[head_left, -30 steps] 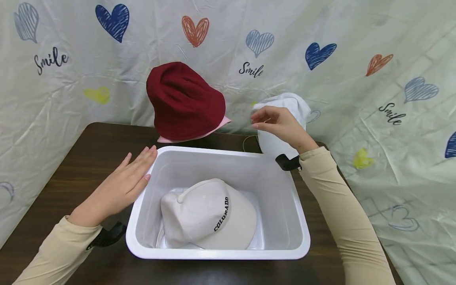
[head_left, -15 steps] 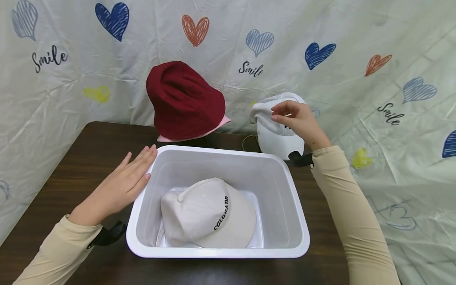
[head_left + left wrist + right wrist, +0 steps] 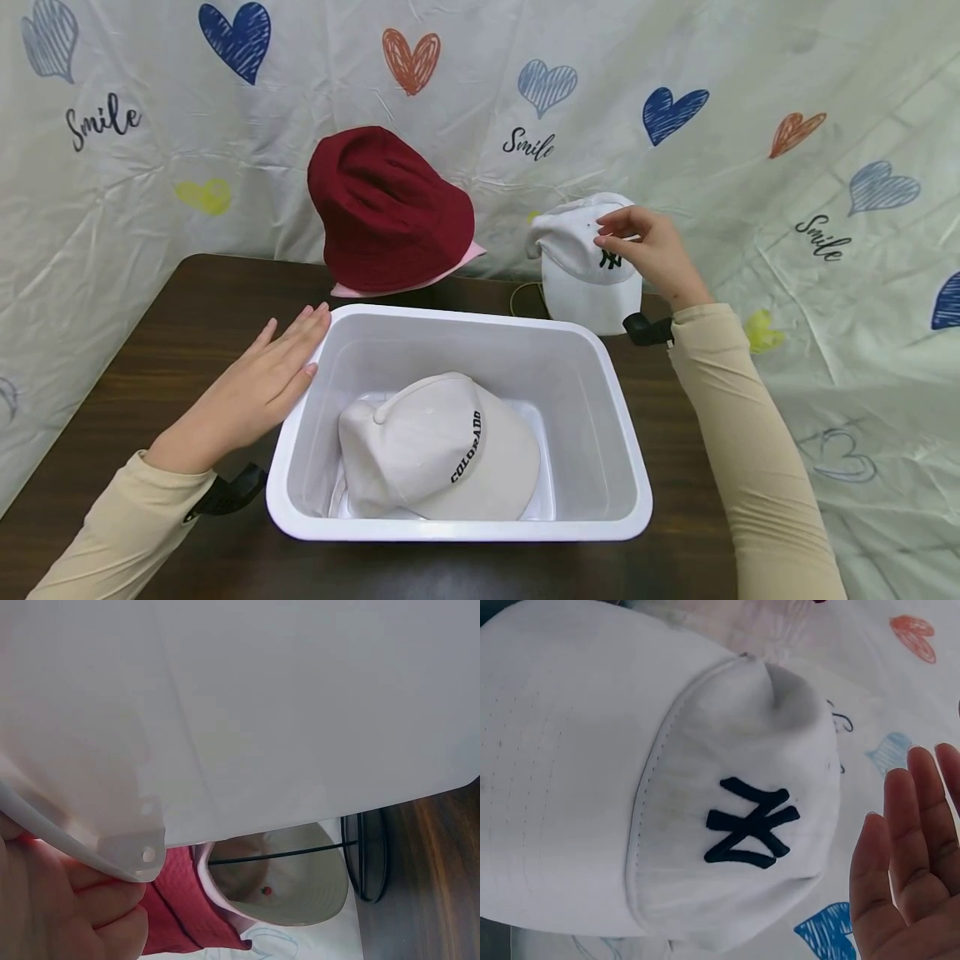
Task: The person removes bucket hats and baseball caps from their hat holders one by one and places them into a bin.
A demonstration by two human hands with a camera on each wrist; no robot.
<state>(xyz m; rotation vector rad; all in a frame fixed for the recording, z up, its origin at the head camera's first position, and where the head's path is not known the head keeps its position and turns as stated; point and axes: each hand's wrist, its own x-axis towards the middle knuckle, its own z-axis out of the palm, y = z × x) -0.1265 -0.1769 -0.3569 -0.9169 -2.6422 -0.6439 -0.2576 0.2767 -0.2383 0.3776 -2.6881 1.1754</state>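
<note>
My left hand [image 3: 251, 387] rests with straight fingers against the left rim of a white plastic bin [image 3: 459, 530]. The left wrist view shows its fingers [image 3: 112, 907] touching the bin's rim. Inside the bin lies a cream baseball cap [image 3: 420, 442] lettered COLORADO, brim to the right. Behind the bin's right corner stands a white baseball cap [image 3: 592, 300] with a black NY logo. My right hand [image 3: 648, 250] hovers in front of that cap, fingers loosely bent, nothing between them. In the right wrist view the hand [image 3: 915, 862] is apart from the cap's crown [image 3: 802, 780].
A dark red bucket hat [image 3: 390, 217] with a pink edge below it sits at the back of the brown table [image 3: 142, 367]. Black wire stand parts [image 3: 361, 855] show beneath the hats. A heart-printed cloth [image 3: 480, 50] hangs behind.
My right hand has moved right across the white cap, uncovering more of its front and the NY logo. The left hand and the bin stay put.
</note>
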